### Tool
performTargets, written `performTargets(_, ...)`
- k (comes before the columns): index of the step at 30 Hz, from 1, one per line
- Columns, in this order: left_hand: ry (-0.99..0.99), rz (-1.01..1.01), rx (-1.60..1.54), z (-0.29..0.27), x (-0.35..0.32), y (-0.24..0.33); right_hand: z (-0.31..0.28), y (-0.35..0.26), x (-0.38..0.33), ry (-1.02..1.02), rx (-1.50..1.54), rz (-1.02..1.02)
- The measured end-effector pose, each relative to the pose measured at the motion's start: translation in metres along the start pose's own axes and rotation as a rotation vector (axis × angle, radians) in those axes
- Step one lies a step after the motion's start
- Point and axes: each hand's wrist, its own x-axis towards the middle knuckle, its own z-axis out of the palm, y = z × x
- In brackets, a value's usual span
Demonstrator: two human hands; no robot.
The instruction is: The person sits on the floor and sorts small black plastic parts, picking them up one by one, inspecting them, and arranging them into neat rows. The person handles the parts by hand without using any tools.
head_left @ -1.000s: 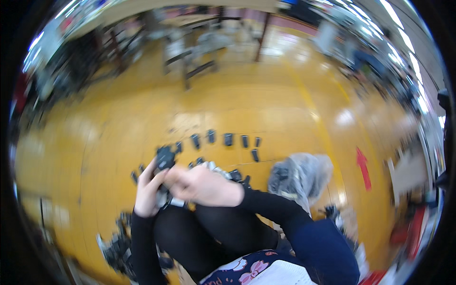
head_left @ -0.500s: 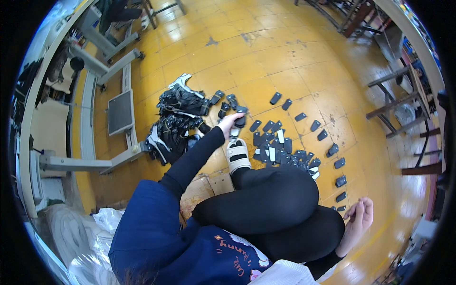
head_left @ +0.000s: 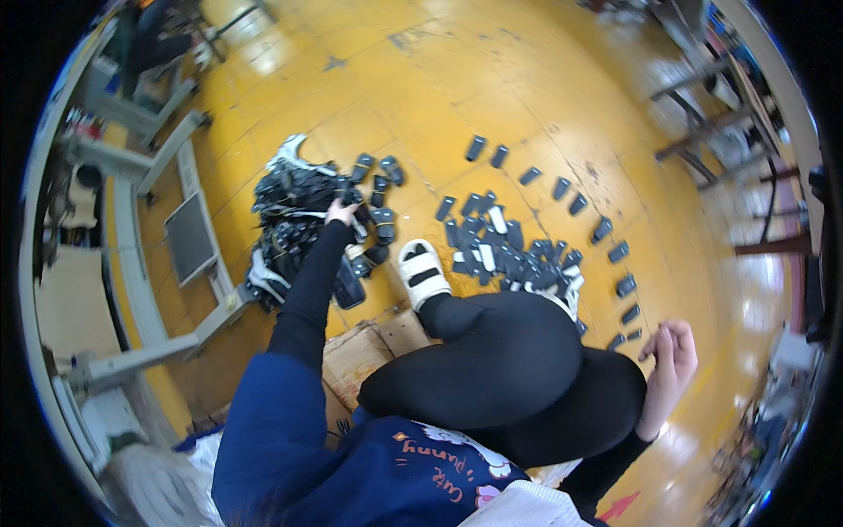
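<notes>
The left hand (head_left: 338, 212) reaches forward to the heap of black parts (head_left: 294, 224) on the yellow floor (head_left: 457, 79), fingers curled at its right edge, though whether they are clamped on a piece cannot be told. The heap lies ahead-left of the seated person, its long axis running toward and away from the body. The right hand (head_left: 669, 351) hangs loose and empty, well apart from the heap, beside scattered black pieces (head_left: 518, 255), so the left is far nearer

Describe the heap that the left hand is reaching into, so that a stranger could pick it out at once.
Start from the yellow floor and find the grey metal frame lying at its left side. Just right of it sits the heap of black parts, with the left hand at its right edge. Unlike the small black pieces scattered singly nearby, it is one tangled mound streaked with white.
</notes>
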Motion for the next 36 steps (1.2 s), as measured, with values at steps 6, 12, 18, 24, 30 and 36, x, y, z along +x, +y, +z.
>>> performTargets(6, 0.095, 0.134, 0.231, 0.015, -0.028, 0.001, 0.005, -0.013, 0.001, 0.008, 0.055, 0.024)
performTargets(12, -0.14, 0.302, 0.316, 0.002, -0.094, 0.052, -0.007, -0.008, -0.019, 0.261, -0.015, -0.456)
performTargets(18, -0.437, 0.38, 0.217, 0.025, -0.14, 0.104, -0.05, -0.061, -0.037, 0.004, -0.109, -1.341)
performTargets(24, -0.661, 0.328, 0.113, 0.041, -0.165, 0.149, -0.067, -0.111, -0.07, -0.189, -0.17, -1.548)
performTargets(30, -0.833, 0.378, 0.016, 0.081, -0.164, 0.144, -0.099, -0.131, -0.105, -0.202, -0.189, -1.54)
performTargets(36, -0.928, 0.202, -0.107, 0.11, -0.165, 0.156, -0.144, -0.144, -0.123, -0.17, 0.005, -1.481)
